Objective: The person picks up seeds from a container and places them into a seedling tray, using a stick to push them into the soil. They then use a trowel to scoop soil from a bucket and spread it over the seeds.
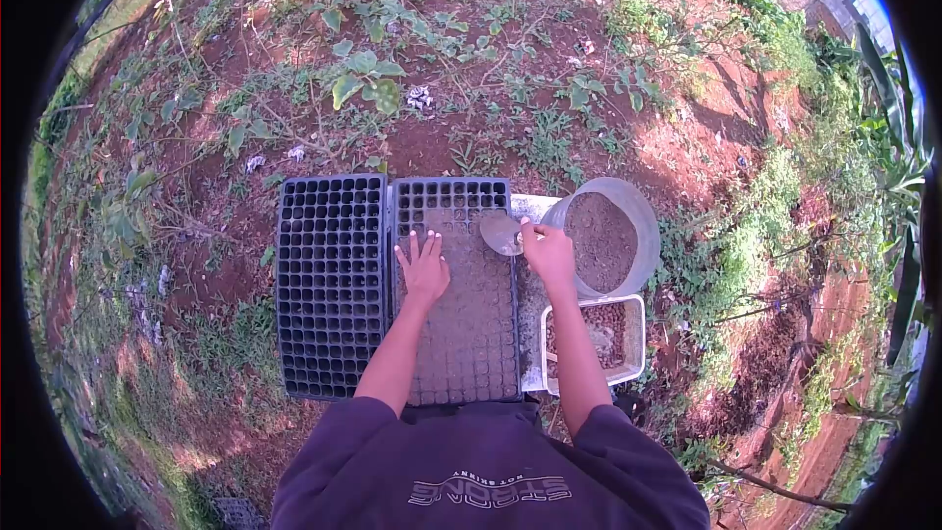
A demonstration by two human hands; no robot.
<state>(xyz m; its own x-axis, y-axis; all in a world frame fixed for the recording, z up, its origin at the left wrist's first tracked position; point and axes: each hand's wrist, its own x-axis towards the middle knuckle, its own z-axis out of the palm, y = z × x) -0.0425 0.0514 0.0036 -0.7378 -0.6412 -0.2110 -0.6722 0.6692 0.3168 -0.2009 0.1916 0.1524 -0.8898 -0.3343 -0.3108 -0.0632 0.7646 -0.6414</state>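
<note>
My left hand (425, 270) lies with fingers spread on the soil that covers a black seedling tray (453, 190). In my right hand (547, 253) is the handle of a trowel (500, 234), its rounded blade over the tray's right side. Brown soil (466, 299) fills most of this tray's cells, while the far rows show as dark hollows. Right of my right hand stands a pale round bucket (643, 226) holding more soil (601, 236).
A second black seedling tray (332, 285) with hollow cells sits on the left. A white rectangular tub (636, 344) with reddish-brown pieces inside stands near the bucket. Both trays lie close to a pale board (533, 334). Weeds and leafy plants (363, 74) cover the red ground beyond.
</note>
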